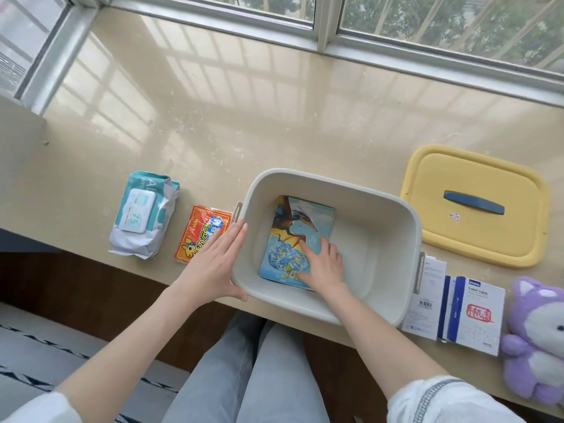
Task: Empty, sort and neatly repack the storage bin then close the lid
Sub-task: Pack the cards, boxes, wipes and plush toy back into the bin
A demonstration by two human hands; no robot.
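A grey storage bin (pixel 381 215) stands at the front edge of the beige sill. On its floor lies a dinosaur picture book (pixel 293 236), flat against the left side. My right hand (pixel 323 264) rests on the book's lower right corner, fingers spread flat. My left hand (pixel 216 261) presses flat against the outside of the bin's left wall, thumb under the corner. The yellow lid (pixel 470 209) with a blue handle lies to the right of the bin.
A pack of wet wipes (pixel 143 215) and a red packet (pixel 201 233) lie left of the bin. White and blue boxes (pixel 457 306) and a purple plush toy (pixel 537 340) sit to the right. Window frames run along the back.
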